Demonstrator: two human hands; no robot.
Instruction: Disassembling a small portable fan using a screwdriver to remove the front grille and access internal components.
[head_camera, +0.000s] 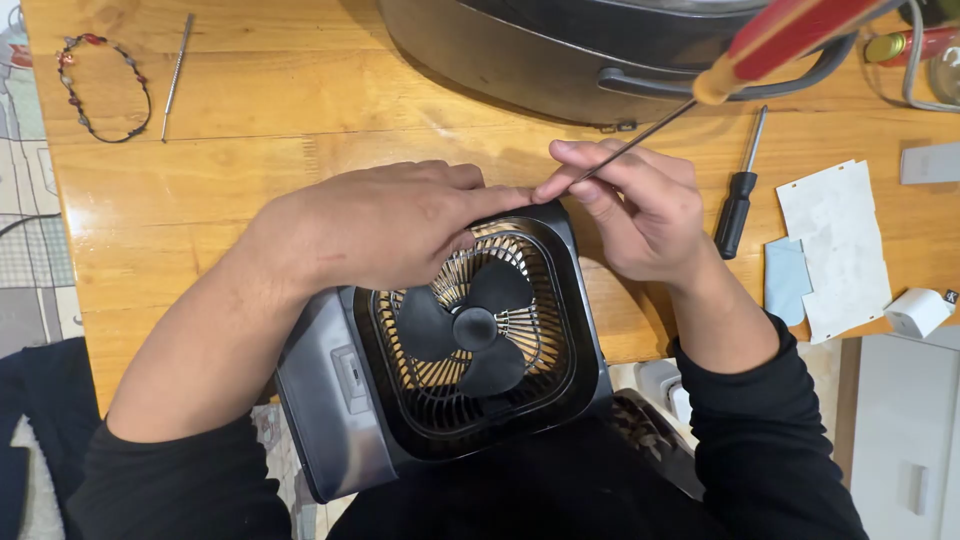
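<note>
A small square black fan (470, 340) with three blades behind a grille rests tilted against the front edge of the wooden table (250, 190) and on my lap. My left hand (380, 225) lies over its upper left corner, fingers pressed on the top rim. My right hand (640, 205) grips the thin metal shaft of a screwdriver with a red and yellow handle (770, 45), the tip at the fan's top edge where the fingertips of both hands meet.
A black-handled screwdriver (737, 200) lies right of my right hand. White paper (835, 245), a blue cloth (787, 278) and a white block (917, 312) sit at the right. A dark round appliance (560, 50) fills the back. A bead bracelet (100, 85) and metal pick (177, 72) lie far left.
</note>
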